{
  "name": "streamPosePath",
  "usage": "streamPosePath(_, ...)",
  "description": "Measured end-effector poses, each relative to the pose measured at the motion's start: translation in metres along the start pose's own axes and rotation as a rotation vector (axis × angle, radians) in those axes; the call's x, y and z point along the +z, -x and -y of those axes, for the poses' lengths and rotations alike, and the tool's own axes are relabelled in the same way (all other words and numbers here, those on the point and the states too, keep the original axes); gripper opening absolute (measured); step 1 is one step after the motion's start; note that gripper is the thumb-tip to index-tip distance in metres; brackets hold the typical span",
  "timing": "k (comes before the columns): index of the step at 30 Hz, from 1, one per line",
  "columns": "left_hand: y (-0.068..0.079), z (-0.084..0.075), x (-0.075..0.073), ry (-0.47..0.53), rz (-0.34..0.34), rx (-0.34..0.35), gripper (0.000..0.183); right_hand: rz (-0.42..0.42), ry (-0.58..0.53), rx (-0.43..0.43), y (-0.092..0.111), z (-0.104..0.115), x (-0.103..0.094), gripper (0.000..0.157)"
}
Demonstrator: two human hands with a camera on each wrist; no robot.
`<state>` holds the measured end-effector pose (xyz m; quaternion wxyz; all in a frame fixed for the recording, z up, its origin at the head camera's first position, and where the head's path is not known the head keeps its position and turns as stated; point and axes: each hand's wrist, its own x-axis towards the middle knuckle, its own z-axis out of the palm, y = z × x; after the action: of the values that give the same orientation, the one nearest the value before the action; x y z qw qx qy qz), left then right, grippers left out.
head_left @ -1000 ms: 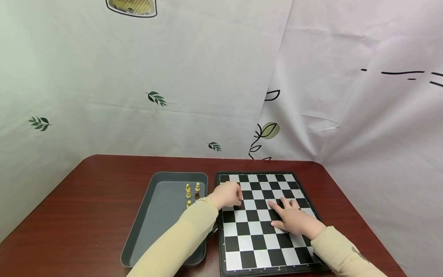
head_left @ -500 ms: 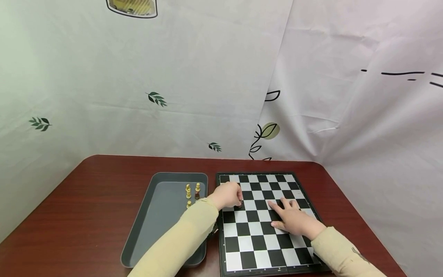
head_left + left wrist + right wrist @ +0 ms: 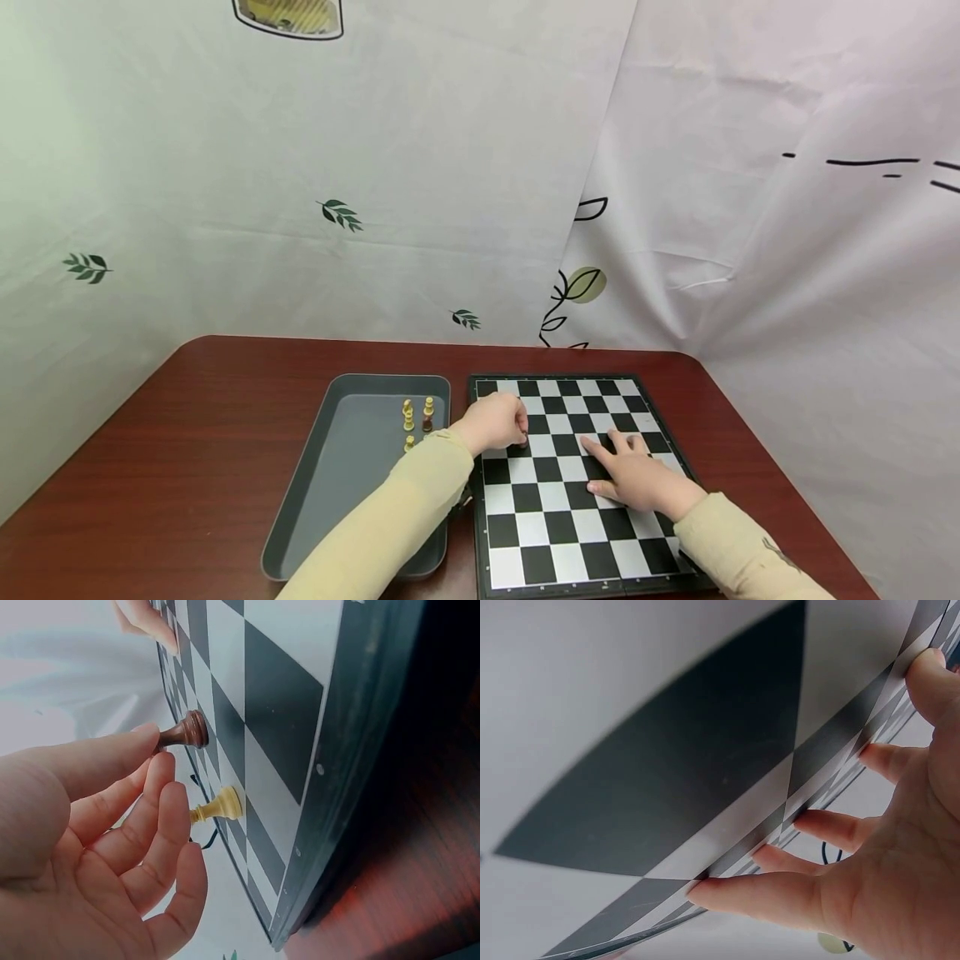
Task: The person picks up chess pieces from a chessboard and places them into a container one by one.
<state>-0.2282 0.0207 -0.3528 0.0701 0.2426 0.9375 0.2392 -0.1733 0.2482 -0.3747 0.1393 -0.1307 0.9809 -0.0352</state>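
My left hand (image 3: pixel 495 419) is over the left side of a black-and-white chessboard (image 3: pixel 555 496). In the left wrist view its thumb and index finger pinch a dark brown chess piece (image 3: pixel 187 731) by the top, base down at a square; whether that base touches the board I cannot tell. A pale yellow chess piece (image 3: pixel 223 804) stands on the board close to the loosely bent other fingers. The left hand hides this yellow piece in the head view. Spread out on the right half of the board, my right hand (image 3: pixel 633 472) rests its fingertips on the squares and holds nothing.
Left of the board lies a grey tray (image 3: pixel 348 475) on the brown table (image 3: pixel 187 467). Several yellow pieces (image 3: pixel 408 414) and a dark brown piece (image 3: pixel 427 423) stand in it, partly behind the left sleeve (image 3: pixel 382 525). A white printed cloth (image 3: pixel 420 167) hangs behind the table.
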Motion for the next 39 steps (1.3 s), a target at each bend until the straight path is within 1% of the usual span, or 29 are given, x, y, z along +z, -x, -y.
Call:
streamPosePath(7,0.002,-0.005,-0.004,0.013,-0.019,0.035,0.014,-0.002,0.0,0.004,0.0,0.0,0.0,0.067)
streamPosePath(17,0.009,-0.013,-0.012,0.007,-0.037,0.058,0.013,-0.001,-0.001,0.006,0.0,0.001,-0.001,0.067)
streamPosePath(25,0.017,-0.017,-0.016,0.011,-0.032,0.068,0.012,0.001,0.001,0.001,0.0,0.0,-0.001,0.068)
streamPosePath(31,0.022,-0.016,-0.017,-0.006,-0.035,0.083,0.011,0.001,0.002,0.003,0.0,-0.001,0.0,0.068)
streamPosePath(39,0.037,-0.016,-0.025,-0.047,-0.065,0.135,0.008,0.008,0.0,0.0,0.0,0.0,-0.001,0.068)
